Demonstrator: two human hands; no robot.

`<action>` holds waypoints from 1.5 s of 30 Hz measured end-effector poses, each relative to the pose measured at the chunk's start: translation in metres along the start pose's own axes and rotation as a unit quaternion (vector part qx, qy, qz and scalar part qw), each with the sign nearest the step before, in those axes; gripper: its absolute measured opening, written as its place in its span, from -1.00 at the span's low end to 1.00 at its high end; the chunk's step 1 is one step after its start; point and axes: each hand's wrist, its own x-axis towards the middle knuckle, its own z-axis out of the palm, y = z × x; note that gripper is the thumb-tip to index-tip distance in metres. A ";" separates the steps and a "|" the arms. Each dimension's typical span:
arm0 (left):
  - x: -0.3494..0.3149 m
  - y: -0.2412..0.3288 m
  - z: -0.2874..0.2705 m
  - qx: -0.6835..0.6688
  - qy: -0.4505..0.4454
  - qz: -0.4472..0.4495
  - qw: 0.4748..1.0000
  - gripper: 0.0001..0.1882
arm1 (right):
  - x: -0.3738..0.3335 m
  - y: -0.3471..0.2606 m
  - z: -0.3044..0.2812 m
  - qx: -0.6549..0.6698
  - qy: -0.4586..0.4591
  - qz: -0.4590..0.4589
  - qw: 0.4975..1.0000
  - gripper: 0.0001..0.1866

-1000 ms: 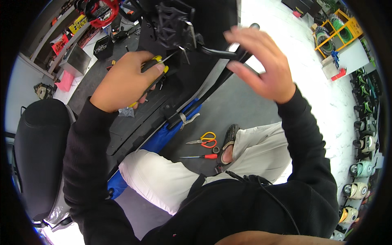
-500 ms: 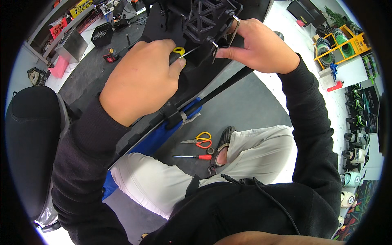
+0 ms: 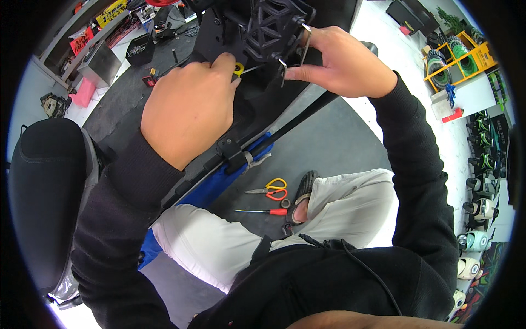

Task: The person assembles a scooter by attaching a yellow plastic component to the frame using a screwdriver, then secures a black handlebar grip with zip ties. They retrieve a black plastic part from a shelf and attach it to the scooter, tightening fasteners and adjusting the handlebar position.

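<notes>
From the head view, there it was: the black lattice-patterned plastic part (image 3: 269, 30) sat at the top, directly ahead of the wearer. Just left of it, the left hand (image 3: 189, 104) was closed around a yellow-handled tool with a thin metal shaft (image 3: 239, 69), the shaft pointing at the part's lower left side; whether its tip touched anything was hidden. On the part's right edge, the right hand (image 3: 348, 63) had thumb and fingers spread about the bent silver metal rods (image 3: 284, 68), though how firmly, or whether they pinched at all, I could not tell! Good handling here seemed to call for a steady right hand bracing the part, the shaft kept in line, pressure light, and that thumb clear of the tip. Well below the part lay yellow-and-orange-handled metal scissors (image 3: 275, 185) and a red-handled screwdriver (image 3: 278, 211), neither in a hand.
</notes>
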 end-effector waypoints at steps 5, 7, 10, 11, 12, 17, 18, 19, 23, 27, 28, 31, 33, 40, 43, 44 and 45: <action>-0.005 -0.002 -0.006 -0.029 0.009 0.007 1.000 -0.72 | -0.001 0.002 0.006 -0.011 0.039 -0.037 0.998 -0.58; -0.005 -0.002 -0.010 -0.039 0.000 0.004 0.999 -0.72 | -0.002 0.004 0.007 -0.042 0.009 0.031 0.999 -0.55; -0.004 0.003 -0.014 -0.019 -0.010 -0.017 1.000 -0.71 | -0.002 0.003 0.009 -0.045 0.027 0.017 0.998 -0.51; -0.003 0.004 -0.016 0.014 -0.009 -0.022 1.000 -0.71 | -0.002 0.002 0.009 -0.050 0.020 0.020 0.998 -0.51; -0.001 0.006 -0.018 0.042 -0.029 -0.017 0.999 -0.71 | -0.001 0.001 0.007 -0.055 0.014 0.022 0.998 -0.52; 0.009 0.000 -0.031 0.001 -0.010 0.086 0.996 -0.72 | -0.004 -0.007 -0.016 0.069 -0.027 0.030 0.997 -0.48; 0.005 0.000 -0.031 0.010 -0.051 0.048 0.998 -0.72 | -0.005 -0.009 -0.020 0.079 -0.031 0.031 0.996 -0.49; 0.000 0.002 -0.028 0.032 -0.045 0.040 0.998 -0.71 | -0.005 -0.011 -0.021 0.085 -0.036 0.031 0.995 -0.50; -0.008 -0.006 -0.014 -0.001 0.033 0.075 0.997 -0.68 | -0.003 -0.014 -0.016 0.052 0.002 0.006 0.999 -0.50; 0.002 -0.038 -0.023 -0.283 -0.191 -0.123 0.932 -0.57 | -0.004 -0.005 -0.013 0.054 -0.011 0.018 0.998 -0.50; 0.000 -0.046 -0.032 -0.283 -0.232 -0.166 0.916 -0.56 | -0.004 -0.004 -0.012 0.056 -0.010 0.019 0.998 -0.50; -0.037 -0.061 -0.077 -0.134 0.007 -0.186 0.973 -0.65 | -0.003 -0.002 -0.012 0.077 -0.018 0.013 0.997 -0.52; -0.089 -0.058 -0.103 -0.177 0.052 -0.385 0.905 -0.68 | 0.001 -0.007 -0.013 0.133 0.009 0.018 0.991 -0.55; -0.194 -0.099 0.032 -0.302 0.005 -0.326 0.896 -0.55 | -0.003 -0.040 -0.007 0.122 0.023 0.127 0.984 -0.63; -0.190 -0.135 0.090 -0.163 0.030 -0.364 0.917 -0.44 | -0.026 -0.046 0.006 0.017 0.132 0.063 0.989 -0.60; -0.188 -0.143 0.104 -0.116 0.043 -0.346 0.930 -0.41 | -0.034 -0.045 0.010 -0.113 0.149 0.039 0.982 -0.49; -0.188 -0.150 0.116 -0.068 0.048 -0.359 0.930 -0.37 | -0.055 -0.048 0.006 -0.074 0.117 0.084 0.987 -0.48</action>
